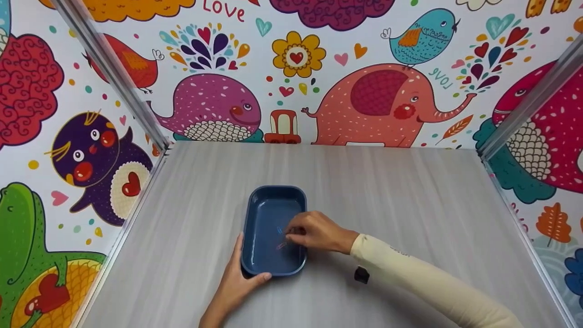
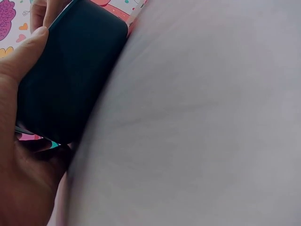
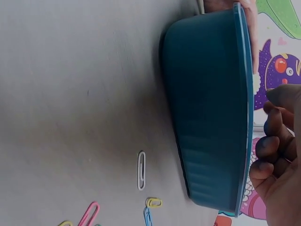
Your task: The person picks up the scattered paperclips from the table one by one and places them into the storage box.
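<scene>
Currently my left hand point(image 1: 234, 282) grips the blue dish point(image 1: 262, 241) by its near-left corner; my right hand point(image 1: 318, 231) curls over its right edge, fingers nearly closed, hold unclear, beside a pink paper clip point(image 1: 281, 246) inside.

The tray point(image 1: 266, 214) is blue, table point(image 1: 391, 196) streaked grey, sleeve point(image 1: 419, 273) cream, walls point(image 1: 255, 54) cartoon-patterned.

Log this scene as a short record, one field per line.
container: deep blue rectangular tray with rounded corners, on the grey wood-grain table
contents: thin blue paper clip and thin pink paper clip visible
left hand: left hand touches the tray's near left corner
right hand: right hand, fingers bent over the tray; grip on anything unclear
sleeve: cream fabric sleeve, right arm
loose clips: oval white paper clip and small yellow paper clip, among others, beside the tray
</scene>
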{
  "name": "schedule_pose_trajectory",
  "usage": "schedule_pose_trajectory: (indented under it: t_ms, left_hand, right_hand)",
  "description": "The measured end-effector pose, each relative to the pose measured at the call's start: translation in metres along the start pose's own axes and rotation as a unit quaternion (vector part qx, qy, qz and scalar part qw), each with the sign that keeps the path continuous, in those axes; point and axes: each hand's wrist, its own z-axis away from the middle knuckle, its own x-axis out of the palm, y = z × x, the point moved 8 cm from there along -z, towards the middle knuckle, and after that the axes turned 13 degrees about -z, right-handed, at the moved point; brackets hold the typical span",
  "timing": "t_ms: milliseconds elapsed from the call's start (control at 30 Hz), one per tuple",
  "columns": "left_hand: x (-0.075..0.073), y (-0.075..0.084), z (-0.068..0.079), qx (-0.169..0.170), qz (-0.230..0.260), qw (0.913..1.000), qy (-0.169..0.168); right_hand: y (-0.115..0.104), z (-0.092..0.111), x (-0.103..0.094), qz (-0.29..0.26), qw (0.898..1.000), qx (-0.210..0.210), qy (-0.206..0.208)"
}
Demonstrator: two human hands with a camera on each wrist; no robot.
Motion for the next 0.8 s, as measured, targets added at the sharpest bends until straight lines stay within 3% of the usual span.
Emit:
schedule_pose_trajectory:
  t_ms: [300, 700, 800]
  left_hand:
    - [0.001, 0.002, 0.0, 0.003, 0.002, 1.0, -0.003]
    - [0.001, 0.003, 0.0, 0.007, 0.002, 1.0, 0.0]
    - [0.001, 0.003, 0.0, 0.011, 0.001, 0.9999, 0.001]
  right_hand:
    - [0.0, 0.014, -0.011, -0.034, 0.999, -0.005, 0.023]
    - [0.014, 0.038, -0.025, -0.102, 0.989, -0.003, 0.107]
    - [0.016, 0.046, -0.025, -0.113, 0.985, -0.019, 0.13]
